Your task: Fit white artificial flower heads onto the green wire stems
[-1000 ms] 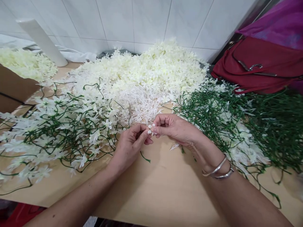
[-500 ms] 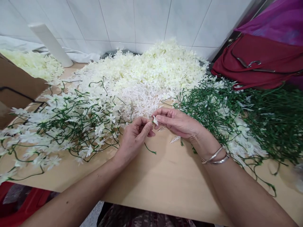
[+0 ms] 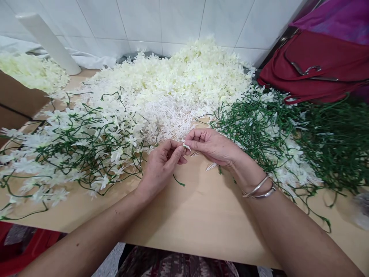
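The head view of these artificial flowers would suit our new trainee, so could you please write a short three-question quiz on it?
1. Multiple choice: What does the right hand pinch, close against the fingertips of the left hand?
A) a pair of scissors
B) a small white artificial flower
C) a paintbrush

2. True or false: Silver bangles circle the right wrist.

3. Fill in the missing word: The dark red handbag is at the ____ side of the picture, beyond the heap of green artificial stems.

Key: 1. B; 2. True; 3. right
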The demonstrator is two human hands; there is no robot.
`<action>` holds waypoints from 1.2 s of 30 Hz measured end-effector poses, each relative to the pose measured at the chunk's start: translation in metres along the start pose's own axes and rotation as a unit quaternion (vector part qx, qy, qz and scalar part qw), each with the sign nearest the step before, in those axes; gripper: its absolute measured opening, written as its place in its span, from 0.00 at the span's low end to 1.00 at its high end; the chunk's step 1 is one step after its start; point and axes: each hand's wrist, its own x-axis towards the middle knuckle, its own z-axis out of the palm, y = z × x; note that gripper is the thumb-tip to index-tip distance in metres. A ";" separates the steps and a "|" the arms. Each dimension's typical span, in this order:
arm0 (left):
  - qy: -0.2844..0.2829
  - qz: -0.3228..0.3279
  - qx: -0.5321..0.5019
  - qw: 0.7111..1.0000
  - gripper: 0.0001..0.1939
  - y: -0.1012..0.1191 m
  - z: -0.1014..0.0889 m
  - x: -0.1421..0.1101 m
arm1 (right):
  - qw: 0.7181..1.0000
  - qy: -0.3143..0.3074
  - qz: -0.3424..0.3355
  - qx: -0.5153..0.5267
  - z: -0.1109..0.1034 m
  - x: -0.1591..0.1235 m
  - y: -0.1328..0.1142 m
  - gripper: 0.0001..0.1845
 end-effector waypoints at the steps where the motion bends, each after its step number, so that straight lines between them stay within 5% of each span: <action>1: 0.001 0.001 -0.005 1.000 0.12 0.000 0.000 0.000 | 1.000 0.003 -0.004 -0.014 0.002 0.000 0.000 0.16; 6: 0.002 0.008 -0.024 1.000 0.12 0.002 0.000 -0.001 | 0.997 0.011 -0.016 -0.075 0.003 -0.001 -0.009 0.16; 13: 0.037 0.056 0.081 0.994 0.14 0.003 0.001 -0.007 | 0.967 -0.002 -0.025 -0.252 -0.015 -0.016 -0.031 0.09; 21: 0.094 0.256 0.269 0.924 0.14 0.003 -0.003 -0.004 | 0.888 -0.005 -0.050 -0.457 -0.023 -0.012 -0.016 0.07; 23: 0.050 0.292 0.277 0.914 0.11 0.011 -0.008 -0.004 | 0.893 0.054 -0.069 -0.441 -0.026 -0.010 -0.015 0.05; 28: -0.162 0.307 0.334 0.877 0.09 0.028 -0.034 -0.002 | 0.903 0.204 -0.159 -0.343 -0.032 -0.004 -0.013 0.04; 36: -0.318 0.238 0.373 0.839 0.09 0.038 -0.049 -0.015 | 0.907 0.263 -0.174 -0.281 -0.030 0.003 -0.008 0.04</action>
